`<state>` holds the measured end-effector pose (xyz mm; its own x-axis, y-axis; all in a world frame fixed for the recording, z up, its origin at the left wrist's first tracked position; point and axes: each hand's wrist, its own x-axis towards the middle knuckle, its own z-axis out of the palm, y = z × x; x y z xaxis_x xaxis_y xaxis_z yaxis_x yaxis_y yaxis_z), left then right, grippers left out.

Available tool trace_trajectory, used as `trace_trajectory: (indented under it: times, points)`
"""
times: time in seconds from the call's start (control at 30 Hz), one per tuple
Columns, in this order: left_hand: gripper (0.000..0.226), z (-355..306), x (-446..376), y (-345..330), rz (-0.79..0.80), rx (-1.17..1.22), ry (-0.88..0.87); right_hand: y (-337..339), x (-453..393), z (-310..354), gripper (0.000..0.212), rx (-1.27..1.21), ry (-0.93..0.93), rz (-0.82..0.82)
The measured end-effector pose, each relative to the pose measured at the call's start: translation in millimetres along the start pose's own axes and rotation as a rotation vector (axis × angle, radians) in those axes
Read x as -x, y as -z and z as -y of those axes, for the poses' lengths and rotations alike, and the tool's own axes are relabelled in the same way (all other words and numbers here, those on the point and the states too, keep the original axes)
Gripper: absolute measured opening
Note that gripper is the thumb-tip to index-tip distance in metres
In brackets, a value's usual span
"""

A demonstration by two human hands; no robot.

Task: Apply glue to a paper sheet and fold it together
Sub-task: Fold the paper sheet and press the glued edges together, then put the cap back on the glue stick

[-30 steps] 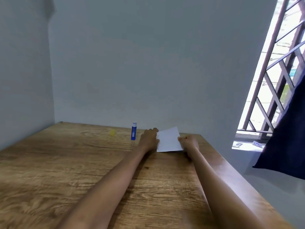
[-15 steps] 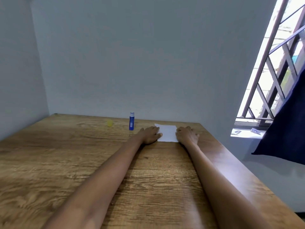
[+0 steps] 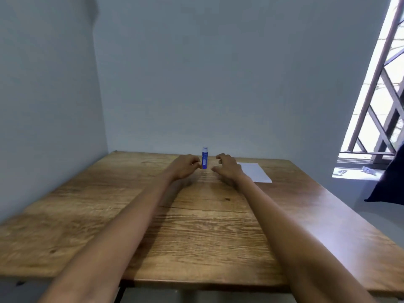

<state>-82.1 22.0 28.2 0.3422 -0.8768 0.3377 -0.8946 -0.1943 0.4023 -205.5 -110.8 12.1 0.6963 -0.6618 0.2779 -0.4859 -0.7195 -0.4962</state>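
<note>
Both hands flank the upright glue stick (image 3: 205, 159): left hand (image 3: 185, 166) seemingly pinching it, right hand (image 3: 227, 169) loosely open for the cap; folded paper (image 3: 254, 172) beside right hand.

head — worn, faces forward-down | table (image 3: 196, 226) near — wall behind

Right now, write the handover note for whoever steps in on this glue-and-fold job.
Left hand: fingers curled beside the glue stick, touching or nearly so; grip unclear.
Right hand: open, empty, just right of the stick.
Glue stick: upright near the far edge of the wooden table.
Paper sheet: flat, right of the right hand, untouched.
Done: cannot tell whether the paper is glued or folded.
Left: check it, then finish.
</note>
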Motion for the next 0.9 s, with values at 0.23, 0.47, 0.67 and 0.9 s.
trace_trajectory:
  times: [0.23,0.47,0.67,0.9]
  points:
    - [0.023,42.1,-1.6,17.3,-0.201,0.097,0.129,-29.7,-37.2,16.8,0.063,-0.148,-0.085,-0.015]
    - [0.024,34.4,-15.7,-6.5,-0.216,0.135,0.112,-45.3,-43.9,19.1,0.011,-0.212,0.003,-0.119]
    - [0.035,16.6,-11.7,-5.6,-0.368,0.694,0.105,-47.0,-24.6,46.2,0.014,-0.644,0.256,-0.086]
    - [0.018,19.4,-5.5,16.5,-0.404,0.935,0.032,-36.7,-16.0,68.9,0.012,-0.816,0.283,-0.056]
